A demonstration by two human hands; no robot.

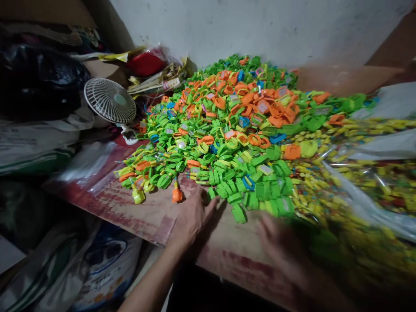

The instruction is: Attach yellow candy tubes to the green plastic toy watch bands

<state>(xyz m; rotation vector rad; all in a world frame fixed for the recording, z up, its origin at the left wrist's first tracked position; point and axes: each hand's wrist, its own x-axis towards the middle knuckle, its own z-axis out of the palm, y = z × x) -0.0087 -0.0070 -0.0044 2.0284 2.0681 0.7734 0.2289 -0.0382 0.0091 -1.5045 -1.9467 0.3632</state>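
My left hand (pixel 194 213) is low over the worn red tabletop (pixel 146 216), fingers apart, its fingertips beside the front edge of a large pile of green and orange plastic pieces (pixel 224 125). Just left of it lies an orange piece (pixel 177 195), with a yellow piece (pixel 138 196) farther left. Smeared by motion, my right hand (pixel 276 234) is above the table's front part, to the right of a loose green piece (pixel 239 214). What its fingers hold, if anything, is too blurred to tell.
At the right, many small yellow items (pixel 325 186) lie among clear plastic bags (pixel 364 199). A small fan (pixel 110 100) stands at the back left, beside black bags (pixel 42 82). Clear plastic sleeves (pixel 87 162) rest on the table's left. A wall (pixel 247 30) rises behind.
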